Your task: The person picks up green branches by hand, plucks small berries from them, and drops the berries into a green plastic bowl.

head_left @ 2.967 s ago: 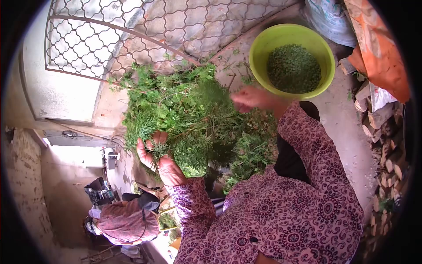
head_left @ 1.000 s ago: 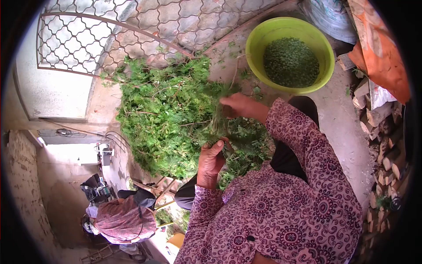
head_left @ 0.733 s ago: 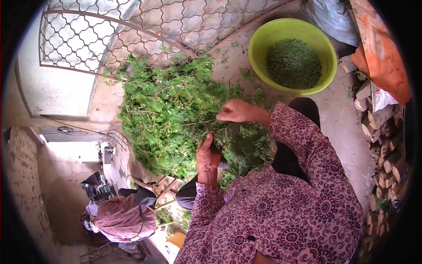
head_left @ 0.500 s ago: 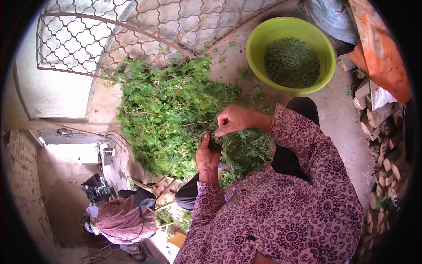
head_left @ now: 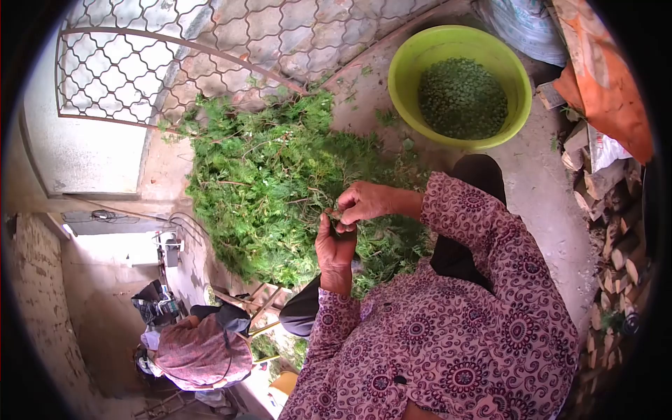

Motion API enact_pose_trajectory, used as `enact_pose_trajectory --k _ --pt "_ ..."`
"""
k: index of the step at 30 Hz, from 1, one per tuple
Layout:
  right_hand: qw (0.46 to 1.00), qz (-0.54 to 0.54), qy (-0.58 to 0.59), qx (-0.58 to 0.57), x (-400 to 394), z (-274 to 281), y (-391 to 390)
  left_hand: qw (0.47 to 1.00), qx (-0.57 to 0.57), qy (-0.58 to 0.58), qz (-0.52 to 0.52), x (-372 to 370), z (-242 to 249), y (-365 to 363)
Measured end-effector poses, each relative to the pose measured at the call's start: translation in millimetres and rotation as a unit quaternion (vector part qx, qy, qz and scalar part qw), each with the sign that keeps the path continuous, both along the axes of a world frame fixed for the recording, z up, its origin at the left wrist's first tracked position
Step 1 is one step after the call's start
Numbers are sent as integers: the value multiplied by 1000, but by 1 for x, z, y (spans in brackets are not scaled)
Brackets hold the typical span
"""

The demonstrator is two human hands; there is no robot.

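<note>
Over the near part of a large heap of leafy green branches, my two hands meet at the fingertips. My left hand is curled with the thumb up, around something small and dark green that is mostly hidden. Bent above it, my right hand pinches at the same spot, and what its fingertips hold is too small to name. A yellow-green basin stands beyond my right arm, with many small green pieces inside.
Another person sits at the lower left beside a wooden frame. A metal lattice leans behind the heap. Stacked firewood lines the right side, below an orange cloth. A pale sack stands behind the basin.
My right hand has moved slightly left and down, closing the gap to my left hand. Its fingers now touch the left fingertips. The view has shifted slightly.
</note>
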State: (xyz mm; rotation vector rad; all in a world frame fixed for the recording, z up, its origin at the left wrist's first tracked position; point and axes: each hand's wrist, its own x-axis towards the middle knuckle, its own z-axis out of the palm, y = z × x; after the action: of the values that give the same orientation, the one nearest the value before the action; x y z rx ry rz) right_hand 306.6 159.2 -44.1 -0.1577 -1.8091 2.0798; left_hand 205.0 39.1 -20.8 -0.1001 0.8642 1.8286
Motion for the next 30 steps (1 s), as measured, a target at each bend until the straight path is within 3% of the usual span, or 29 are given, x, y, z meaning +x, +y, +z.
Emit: enact_pose_trajectory --k 2,3,5,6,8,11,12,14,15,17,18,19,20,21,23,25,26,28,30 --pt "986 60 -35 149 0 -3 9 990 69 19 -123 -9 -12 -5" --pt "986 58 -36 149 0 -5 10 990 69 19 -125 -11 -12 -8" --pt "987 158 -12 -2 1 -9 13 991 41 -4 -130 -15 -13 -10" --pt "988 156 -13 -2 6 -3 16 995 21 -20 -93 -12 -10 -9" --pt "989 94 13 -109 22 21 25 993 33 5 -115 -15 -6 -12" --pt "979 -80 65 -175 38 30 61 989 46 47 -135 -17 0 -14" --pt "964 -139 96 -207 42 29 76 987 47 61 -141 -16 3 -15" --pt "858 -178 283 -389 45 10 107 985 49 74 -147 -13 10 -15" --pt "859 -179 283 -388 48 15 107 982 47 100 -153 -11 12 -16" --pt "751 -342 206 -525 54 27 105 978 46 126 -160 -7 19 -17" --pt "796 -353 163 -465 46 17 102 971 50 158 -172 -4 24 -16" --pt "796 -353 163 -464 41 12 95 963 54 189 -184 -1 28 -16" --pt "895 -327 69 -295 37 7 84 963 55 190 -184 2 32 -16" --pt "951 -285 -29 -112 31 1 73 960 45 213 -177 5 34 -17" --pt "971 -181 -150 -44 7 -20 53 956 35 237 -171 11 38 -19" --pt "912 -122 -290 262 -19 -42 37 936 50 278 -210 16 41 -21" --pt "912 -122 -288 263 -18 -46 28 932 54 285 -217 21 47 -21" --pt "965 -32 -252 -59 -1 -23 12 930 43 285 -228 21 49 -25" --pt "977 -12 -187 -103 -11 -37 11 930 38 272 -244 17 45 -33"
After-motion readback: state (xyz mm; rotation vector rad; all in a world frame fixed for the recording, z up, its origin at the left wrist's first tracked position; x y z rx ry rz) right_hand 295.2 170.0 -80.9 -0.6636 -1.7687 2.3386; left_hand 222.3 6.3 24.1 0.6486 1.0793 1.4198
